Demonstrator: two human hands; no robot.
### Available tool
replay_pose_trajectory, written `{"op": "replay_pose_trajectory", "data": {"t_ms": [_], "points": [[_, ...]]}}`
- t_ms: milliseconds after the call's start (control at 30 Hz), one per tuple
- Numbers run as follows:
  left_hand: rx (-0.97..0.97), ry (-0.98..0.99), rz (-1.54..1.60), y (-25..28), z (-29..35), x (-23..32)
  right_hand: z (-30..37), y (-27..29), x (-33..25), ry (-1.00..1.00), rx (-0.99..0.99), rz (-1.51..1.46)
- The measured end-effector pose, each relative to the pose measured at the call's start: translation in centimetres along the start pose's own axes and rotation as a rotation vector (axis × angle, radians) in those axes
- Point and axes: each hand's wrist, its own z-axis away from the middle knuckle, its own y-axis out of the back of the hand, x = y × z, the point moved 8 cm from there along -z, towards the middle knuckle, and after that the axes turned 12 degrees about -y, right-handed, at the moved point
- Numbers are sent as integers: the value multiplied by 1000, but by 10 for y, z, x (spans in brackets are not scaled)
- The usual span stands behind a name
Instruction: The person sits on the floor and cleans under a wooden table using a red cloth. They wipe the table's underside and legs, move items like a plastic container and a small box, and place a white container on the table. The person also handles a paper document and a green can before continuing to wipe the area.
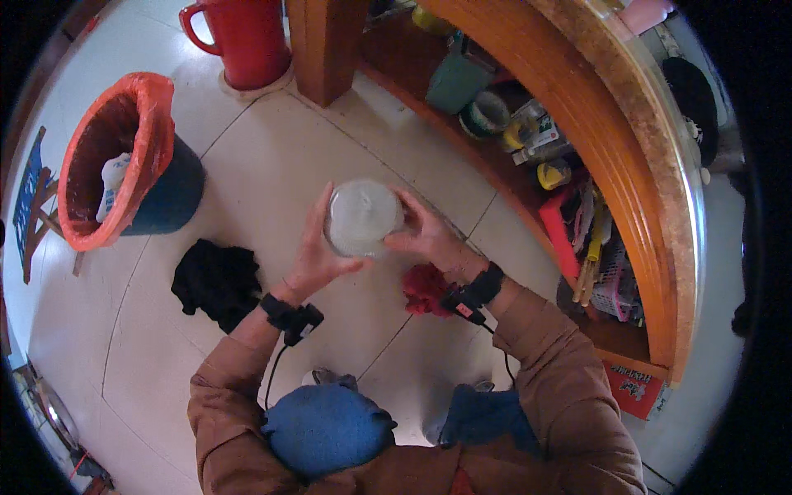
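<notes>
Between my two hands, above the tiled floor, is a round, whitish see-through jar (364, 219), seen from one end. My left hand (316, 252) is closed round its left side, fingers along the edge and thumb near the lower side. On the opposite side my right hand (431, 237) grips it, with fingers at the upper right and thumb at the lower right. What is in the jar, if anything, I cannot make out. A crumpled black cloth (216, 282) lies on the floor beyond my left forearm. Partly behind my right wrist is a red cloth (425, 287).
A dark bin (175, 194) with an orange-red liner stands at the left, near a folding stool (37, 210). At the back are a red jug (246, 45) and a wooden post (322, 49). A curved wooden cabinet (615, 144) with cluttered shelves runs along the right.
</notes>
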Motion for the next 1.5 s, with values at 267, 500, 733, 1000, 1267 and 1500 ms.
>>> {"op": "replay_pose_trajectory", "data": {"t_ms": [267, 500, 733, 1000, 1267, 1500], "points": [[-15, -341, -12, -7, -145, 8, -19, 61, -104, 244, 183, 0], [60, -371, 25, -15, -203, -8, -46, 97, -128, 232, 335, -8], [93, -311, 68, -16, -248, -29, -70, 116, -129, 158, 375, -158], [76, -417, -39, -22, -266, -27, -90, 141, -150, 414, 392, 19], [15, -390, 146, -34, -288, -45, -101, 167, -139, 425, 488, 144], [-61, -369, 106, -30, -299, -53, -101, 158, -128, 423, 476, -30]]}}
